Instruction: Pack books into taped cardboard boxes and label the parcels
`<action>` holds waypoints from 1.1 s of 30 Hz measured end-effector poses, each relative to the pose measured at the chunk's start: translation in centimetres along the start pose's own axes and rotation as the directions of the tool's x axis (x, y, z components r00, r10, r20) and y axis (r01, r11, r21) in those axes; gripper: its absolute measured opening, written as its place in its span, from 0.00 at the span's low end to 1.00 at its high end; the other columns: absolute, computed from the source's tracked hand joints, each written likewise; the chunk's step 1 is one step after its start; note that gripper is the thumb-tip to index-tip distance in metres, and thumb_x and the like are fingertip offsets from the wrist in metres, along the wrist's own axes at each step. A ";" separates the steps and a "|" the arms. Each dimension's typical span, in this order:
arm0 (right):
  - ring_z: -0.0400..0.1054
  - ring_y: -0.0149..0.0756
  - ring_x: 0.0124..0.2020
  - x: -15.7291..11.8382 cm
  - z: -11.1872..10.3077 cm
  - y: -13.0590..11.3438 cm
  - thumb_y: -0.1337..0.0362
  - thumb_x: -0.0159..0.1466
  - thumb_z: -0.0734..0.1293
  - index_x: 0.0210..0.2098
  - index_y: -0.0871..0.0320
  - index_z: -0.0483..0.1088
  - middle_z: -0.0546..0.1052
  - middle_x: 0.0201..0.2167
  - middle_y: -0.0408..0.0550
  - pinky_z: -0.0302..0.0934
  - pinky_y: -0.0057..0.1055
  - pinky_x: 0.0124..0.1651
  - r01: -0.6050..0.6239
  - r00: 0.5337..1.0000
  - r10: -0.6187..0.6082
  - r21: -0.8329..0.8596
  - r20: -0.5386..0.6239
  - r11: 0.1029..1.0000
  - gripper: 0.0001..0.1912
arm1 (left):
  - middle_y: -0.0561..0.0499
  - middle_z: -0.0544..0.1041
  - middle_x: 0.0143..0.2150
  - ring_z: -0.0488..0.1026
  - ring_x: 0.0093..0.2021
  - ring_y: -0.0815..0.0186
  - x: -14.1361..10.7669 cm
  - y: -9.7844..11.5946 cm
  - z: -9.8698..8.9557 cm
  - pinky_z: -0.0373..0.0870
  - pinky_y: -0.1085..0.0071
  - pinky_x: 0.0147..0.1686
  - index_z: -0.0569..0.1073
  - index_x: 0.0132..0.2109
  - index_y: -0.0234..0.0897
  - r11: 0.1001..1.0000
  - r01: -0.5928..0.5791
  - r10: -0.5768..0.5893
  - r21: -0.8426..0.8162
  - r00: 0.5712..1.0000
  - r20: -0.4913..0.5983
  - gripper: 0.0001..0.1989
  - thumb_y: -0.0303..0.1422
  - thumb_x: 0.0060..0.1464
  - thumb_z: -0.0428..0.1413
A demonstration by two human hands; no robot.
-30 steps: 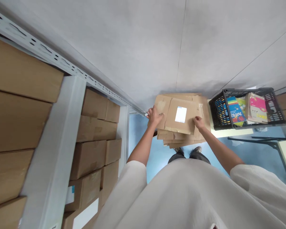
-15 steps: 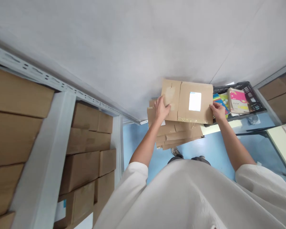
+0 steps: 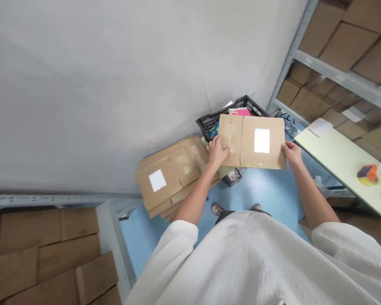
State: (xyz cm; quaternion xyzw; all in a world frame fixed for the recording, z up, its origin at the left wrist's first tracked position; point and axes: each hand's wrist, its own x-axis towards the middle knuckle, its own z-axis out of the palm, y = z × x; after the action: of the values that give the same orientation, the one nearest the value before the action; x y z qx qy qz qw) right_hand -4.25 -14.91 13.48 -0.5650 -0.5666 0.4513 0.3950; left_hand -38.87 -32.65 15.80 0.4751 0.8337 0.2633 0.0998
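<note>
Between my two hands I hold a flattened cardboard box, with a white label on its right part and strips of clear tape along its lower edge. My left hand grips the box at its left edge, thumb on top. At the right edge, my right hand pinches it between thumb and fingers. A stack of flattened cardboard boxes lies to the left, its top one bearing a white label. Behind the held box is a black plastic crate, partly hidden, with colourful booklets in it.
Shelves of closed cartons stand at the right and at the lower left. A pale table at the right carries papers, an orange and yellow item and a phone-like object. A grey wall rises in front, above a blue floor.
My view has turned right, bringing the table and right shelves into sight. The held box has moved rightward off the stack and now covers part of the crate. Both hands keep their grip.
</note>
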 end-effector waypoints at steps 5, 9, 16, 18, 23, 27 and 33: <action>0.79 0.45 0.43 0.7 -12.9 5.2 0.44 0.54 0.78 0.44 0.58 0.81 0.86 0.41 0.53 0.74 0.40 0.49 -0.094 0.980 0.091 -0.005 -0.177 0.996 0.27 | 0.40 0.63 0.79 0.63 0.75 0.43 -0.2 11.2 7.4 0.63 0.47 0.72 0.64 0.75 0.41 0.986 -0.159 0.152 0.038 0.977 0.148 0.33 0.39 0.67 0.60; 0.79 0.44 0.40 -0.8 -20.6 9.4 0.48 0.57 0.76 0.42 0.58 0.81 0.86 0.37 0.52 0.74 0.38 0.44 -0.199 0.938 0.182 -0.026 -0.294 0.980 0.22 | 0.40 0.63 0.79 0.63 0.75 0.43 -0.7 18.1 12.8 0.63 0.46 0.71 0.64 0.75 0.43 0.956 -0.292 0.267 0.043 0.919 0.291 0.32 0.40 0.69 0.58; 0.78 0.43 0.38 -2.5 -28.3 15.1 0.61 0.59 0.71 0.44 0.61 0.82 0.85 0.34 0.50 0.72 0.36 0.45 -0.381 0.823 0.328 -0.023 -0.464 0.924 0.16 | 0.39 0.62 0.80 0.61 0.76 0.41 0.8 26.0 21.5 0.59 0.43 0.73 0.65 0.75 0.42 0.907 -0.421 0.368 -0.001 0.791 0.488 0.32 0.40 0.68 0.56; 0.78 0.43 0.38 -1.9 -29.7 16.4 0.61 0.60 0.70 0.44 0.61 0.83 0.84 0.32 0.49 0.72 0.37 0.46 -0.418 0.798 0.334 -0.061 -0.503 0.907 0.16 | 0.38 0.61 0.80 0.61 0.76 0.41 1.9 27.8 24.0 0.58 0.43 0.74 0.65 0.75 0.41 0.895 -0.446 0.388 -0.019 0.756 0.527 0.32 0.40 0.68 0.55; 0.79 0.44 0.40 1.3 -32.3 19.3 0.61 0.62 0.69 0.46 0.62 0.82 0.85 0.36 0.52 0.71 0.36 0.47 -0.548 0.726 0.396 -0.125 -0.562 0.827 0.17 | 0.36 0.59 0.81 0.60 0.76 0.40 5.9 32.3 30.5 0.59 0.43 0.73 0.64 0.75 0.40 0.860 -0.507 0.430 -0.063 0.652 0.624 0.33 0.39 0.67 0.55; 0.80 0.45 0.44 4.5 -33.5 20.9 0.62 0.64 0.67 0.48 0.60 0.81 0.85 0.41 0.54 0.71 0.35 0.50 -0.675 0.650 0.461 -0.180 -0.603 0.716 0.17 | 0.38 0.61 0.80 0.59 0.77 0.42 9.6 36.1 35.7 0.59 0.45 0.74 0.65 0.75 0.42 0.839 -0.535 0.443 -0.097 0.569 0.693 0.33 0.38 0.66 0.56; 0.79 0.48 0.50 8.7 -34.2 23.0 0.60 0.63 0.68 0.64 0.63 0.73 0.85 0.47 0.58 0.71 0.37 0.55 -0.754 0.573 0.519 -0.159 -0.635 0.637 0.30 | 0.40 0.68 0.76 0.65 0.74 0.44 13.9 41.7 42.3 0.65 0.46 0.71 0.67 0.74 0.44 0.844 -0.533 0.378 -0.063 0.506 0.775 0.33 0.37 0.63 0.57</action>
State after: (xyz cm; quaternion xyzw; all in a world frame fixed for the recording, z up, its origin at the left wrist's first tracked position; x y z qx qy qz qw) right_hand 34.62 -5.06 0.49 -0.9050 -0.2649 0.2576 0.2111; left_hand 2.22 10.69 3.63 0.7501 0.5762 -0.0233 0.3238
